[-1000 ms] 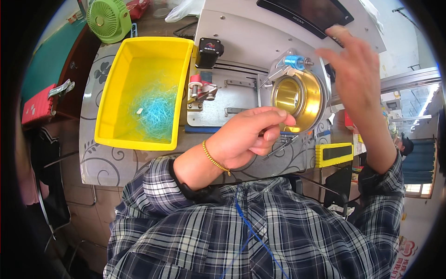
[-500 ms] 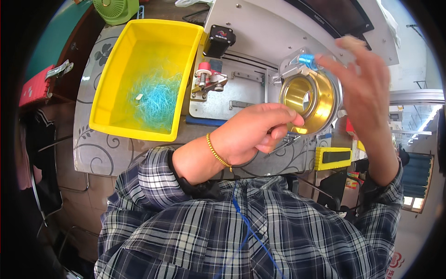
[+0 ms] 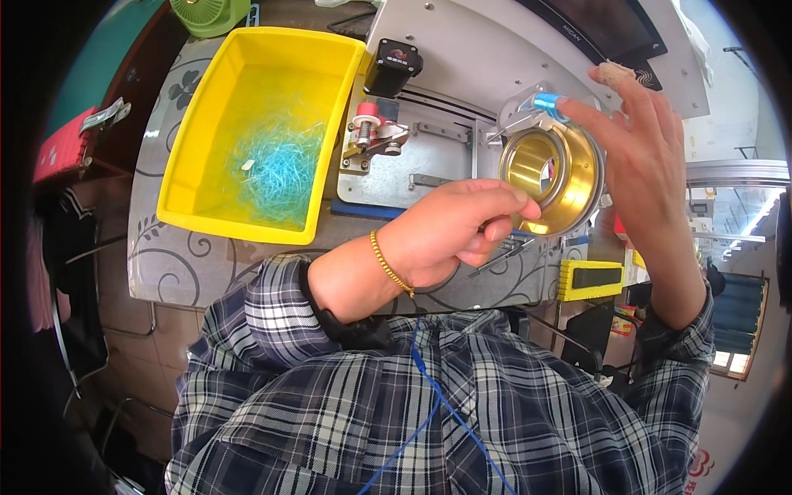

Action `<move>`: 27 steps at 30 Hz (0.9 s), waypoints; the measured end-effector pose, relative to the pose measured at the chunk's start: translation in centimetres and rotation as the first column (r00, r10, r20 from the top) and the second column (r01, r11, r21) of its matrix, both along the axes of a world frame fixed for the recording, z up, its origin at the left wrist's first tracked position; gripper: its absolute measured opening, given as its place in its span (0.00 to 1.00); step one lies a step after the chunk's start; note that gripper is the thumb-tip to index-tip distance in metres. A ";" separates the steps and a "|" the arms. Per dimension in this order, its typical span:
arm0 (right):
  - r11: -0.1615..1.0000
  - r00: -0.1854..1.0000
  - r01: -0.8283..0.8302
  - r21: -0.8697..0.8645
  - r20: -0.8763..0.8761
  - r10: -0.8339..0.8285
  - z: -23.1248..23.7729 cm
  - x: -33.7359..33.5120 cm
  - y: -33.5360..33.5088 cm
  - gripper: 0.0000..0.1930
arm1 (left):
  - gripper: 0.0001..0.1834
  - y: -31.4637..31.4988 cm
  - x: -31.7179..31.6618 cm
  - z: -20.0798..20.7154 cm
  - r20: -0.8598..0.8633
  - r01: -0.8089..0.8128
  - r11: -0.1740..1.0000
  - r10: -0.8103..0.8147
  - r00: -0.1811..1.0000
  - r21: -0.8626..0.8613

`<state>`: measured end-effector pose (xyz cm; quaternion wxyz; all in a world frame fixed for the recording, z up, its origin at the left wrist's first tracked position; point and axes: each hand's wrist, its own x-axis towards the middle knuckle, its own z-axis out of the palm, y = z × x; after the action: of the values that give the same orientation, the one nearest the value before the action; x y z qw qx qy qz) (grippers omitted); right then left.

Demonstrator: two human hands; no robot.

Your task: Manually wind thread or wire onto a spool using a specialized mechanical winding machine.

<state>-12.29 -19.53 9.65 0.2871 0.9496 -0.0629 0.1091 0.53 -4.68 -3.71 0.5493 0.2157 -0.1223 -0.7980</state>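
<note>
My left hand point(image 3: 454, 223) reaches across to the lower left rim of a shiny gold-coloured ring point(image 3: 584, 173) mounted on a machine. Its thumb and forefinger are pinched together there; anything between them is too small to make out. My right hand point(image 3: 643, 136) is held above the ring's right side with fingers spread. A blue wrap point(image 3: 546, 106) covers its forefinger tip, which is at the metal part above the ring. Another finger wears a beige wrap point(image 3: 615, 74). Whether the forefinger touches the metal cannot be told.
A yellow bin point(image 3: 345, 103) holding a tangle of fine blue strands point(image 3: 285, 173) stands on the left. Beside it are a black motor point(image 3: 393, 68) and a red-topped spring post point(image 3: 366, 120). A dark screen point(image 3: 590, 33) is at the back; a yellow-and-black block point(image 3: 591, 281) lies right.
My right hand, blurred by motion before, is now sharp, its fingers more clearly spread. My left hand keeps its pinch at the ring's rim. The whole view has shifted slightly.
</note>
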 end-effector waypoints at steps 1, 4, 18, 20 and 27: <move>1.000 1.000 0.020 -0.004 -0.002 -0.020 0.0 0.0 -0.2 0.19 | 0.13 -0.1 0.0 0.0 -0.001 -0.001 1.000 0.001 1.000 -0.001; 0.992 0.994 0.057 -0.115 0.100 -0.046 0.6 -0.3 -0.8 0.20 | 0.14 0.0 0.0 0.0 0.000 -0.015 0.998 0.015 1.000 -0.054; 0.818 0.982 -0.167 0.550 0.164 0.090 -5.0 -0.3 7.9 0.19 | 0.44 0.0 0.4 0.5 -0.328 -0.116 0.979 0.056 0.943 -0.166; 0.827 0.986 -0.146 0.543 0.148 0.077 -4.7 -0.4 8.0 0.17 | 0.45 0.1 0.3 0.7 -0.326 -0.114 0.974 0.046 0.944 -0.194; 0.875 0.932 0.073 0.478 0.280 -0.231 -0.4 -1.6 3.7 0.15 | 0.44 0.0 0.3 0.5 -0.276 -0.124 0.946 0.039 0.960 -0.299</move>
<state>-13.84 -15.79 9.30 0.0471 0.9505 -0.2094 0.2245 0.81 -4.64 -3.18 0.6207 0.0214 -0.1634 -0.7666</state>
